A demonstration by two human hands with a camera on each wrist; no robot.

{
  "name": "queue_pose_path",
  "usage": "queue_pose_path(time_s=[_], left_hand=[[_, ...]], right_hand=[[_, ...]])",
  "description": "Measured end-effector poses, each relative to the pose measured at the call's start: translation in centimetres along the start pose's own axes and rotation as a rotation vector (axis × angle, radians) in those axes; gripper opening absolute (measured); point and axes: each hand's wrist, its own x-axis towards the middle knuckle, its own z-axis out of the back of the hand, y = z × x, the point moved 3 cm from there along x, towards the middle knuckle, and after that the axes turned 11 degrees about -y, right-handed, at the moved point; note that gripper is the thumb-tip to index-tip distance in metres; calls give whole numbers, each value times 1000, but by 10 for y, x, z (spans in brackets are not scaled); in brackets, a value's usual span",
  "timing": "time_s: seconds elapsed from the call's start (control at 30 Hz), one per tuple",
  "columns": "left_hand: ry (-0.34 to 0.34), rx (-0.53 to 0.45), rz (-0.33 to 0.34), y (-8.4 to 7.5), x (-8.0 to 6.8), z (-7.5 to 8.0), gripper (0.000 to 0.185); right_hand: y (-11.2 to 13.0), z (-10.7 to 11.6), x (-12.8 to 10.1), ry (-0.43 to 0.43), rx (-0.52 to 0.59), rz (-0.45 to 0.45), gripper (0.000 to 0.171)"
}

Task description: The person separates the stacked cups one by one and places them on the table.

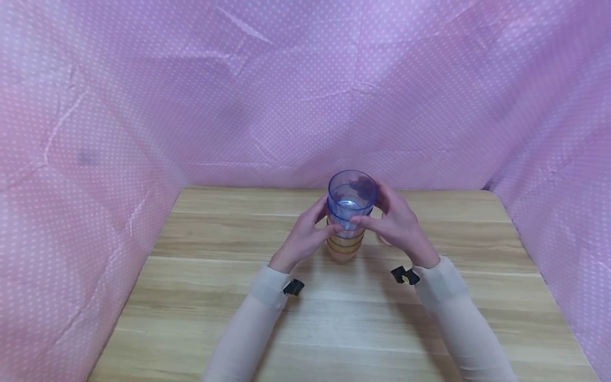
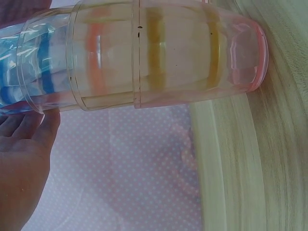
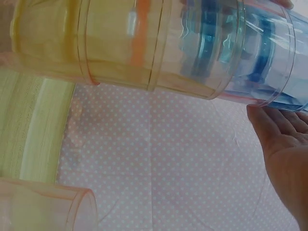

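A stack of nested clear plastic cups (image 1: pixel 342 246) stands upright on the table, blue at the top with yellow and pink ones below. My left hand (image 1: pixel 306 233) holds its upper part from the left, thumb on the near side. From the right, my right hand (image 1: pixel 400 220) grips the top blue cup (image 1: pixel 350 207), its thumb across the front and fingers round the back. In the left wrist view the pink bottom cup (image 2: pixel 248 57) meets the table. Behind my right hand stands a single pink cup (image 3: pixel 43 204), mostly hidden in the head view.
The wood-grain table (image 1: pixel 200 318) extends around the stack. Pink polka-dot cloth (image 1: pixel 267 95) hangs behind the table and along both sides, close to its edges. Each sleeve cuff has a small black device (image 1: pixel 406 275) by the wrist.
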Motion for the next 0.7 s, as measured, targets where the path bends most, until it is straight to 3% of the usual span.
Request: queue_pose_path(time_s=[0.7], left_hand=[[-11, 8, 14, 3, -1, -1, 75]], right_hand=[[6, -4, -3, -32, 67, 101, 85]])
